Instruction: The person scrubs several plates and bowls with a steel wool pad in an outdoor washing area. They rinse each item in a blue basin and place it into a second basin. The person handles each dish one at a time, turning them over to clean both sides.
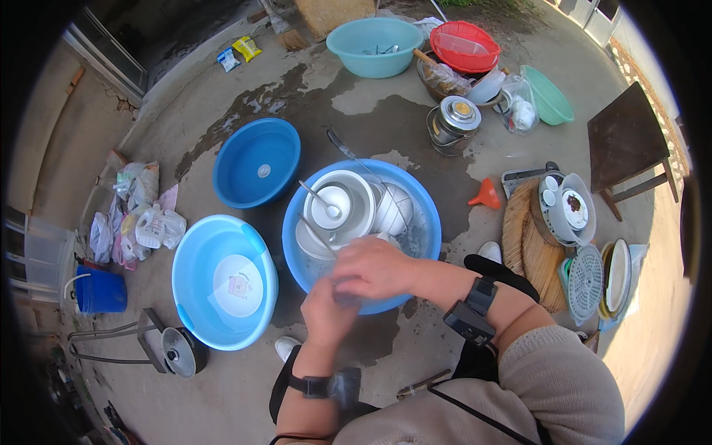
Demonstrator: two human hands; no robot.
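Note:
A large blue plastic basin (431, 245) stands on the ground before me, holding dishes and some sudsy water. In it are a white pot (364, 194) with a white bowl (339, 207) and a spoon (328, 207) inside, a white plate (308, 240), ridged white bowls (394, 210) and a long-handled wire utensil (340, 143) leaning across the rim. My left hand (329, 308) and my right hand (372, 267) meet over the basin's near edge. Their fingers are blurred and overlap; something small and dark may be between them, but I cannot tell what.
At the left stand a light blue basin (181, 267) with water and a darker blue basin (222, 161). A lidded steel pail (453, 130), an orange funnel (485, 194), a round wooden board (542, 264) with dishes and a wooden chair (628, 144) are at the right. The ground is partly wet.

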